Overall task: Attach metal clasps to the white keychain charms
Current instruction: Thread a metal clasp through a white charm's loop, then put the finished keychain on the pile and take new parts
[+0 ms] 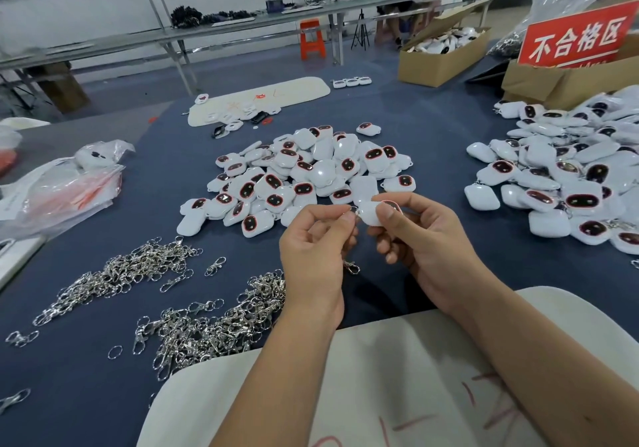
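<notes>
White keychain charm (370, 216) pinched in the right hand (420, 235), thumb and curled fingers clamping its body, lifted just above the counter (484, 267) and just in front of the central charm pile (304, 177). Metal clasp (351, 267) pinched in the left hand (316, 249), ring end brought up against the charm's edge, hook end dangling below the fingers; probably held so for threading ring into loop. Loose clasps (186, 318) heaped left of the hands, within easy reach. Further charms (567, 177) massed right of the central pile, some with clasps showing. Cardboard boxes (439, 52) and red sign (577, 37) beyond. Nothing between the hands blocking the join.
</notes>
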